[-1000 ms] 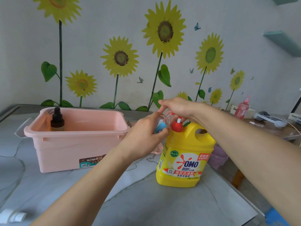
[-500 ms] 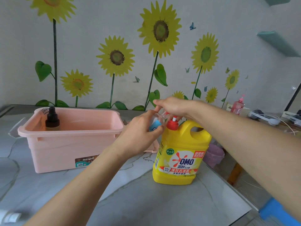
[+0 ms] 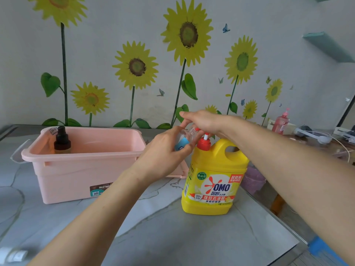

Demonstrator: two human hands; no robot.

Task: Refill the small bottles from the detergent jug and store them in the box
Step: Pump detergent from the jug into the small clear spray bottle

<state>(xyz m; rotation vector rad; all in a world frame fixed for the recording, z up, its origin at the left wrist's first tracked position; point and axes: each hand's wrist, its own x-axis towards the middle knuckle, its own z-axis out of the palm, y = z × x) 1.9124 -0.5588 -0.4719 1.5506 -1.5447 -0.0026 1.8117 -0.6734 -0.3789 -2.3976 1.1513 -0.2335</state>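
Note:
A yellow OMO detergent jug with a red pump stands on the grey marble table. My left hand grips a small clear bottle with a blue label, tilted with its open neck toward the pump spout. My right hand rests on top of the pump head, fingers spread over the bottle's mouth. To the left stands the pink storage box, and a dark amber bottle with a black cap stands upright in its left corner.
A white cap or small bottle lies blurred at the table's front left. The table's right edge runs close to the jug. A pink pump bottle and white cables sit on a farther surface at the right.
The pump head has risen, so more of its white stem shows above the red collar. Both hands stay at the pump; the view has shifted slightly.

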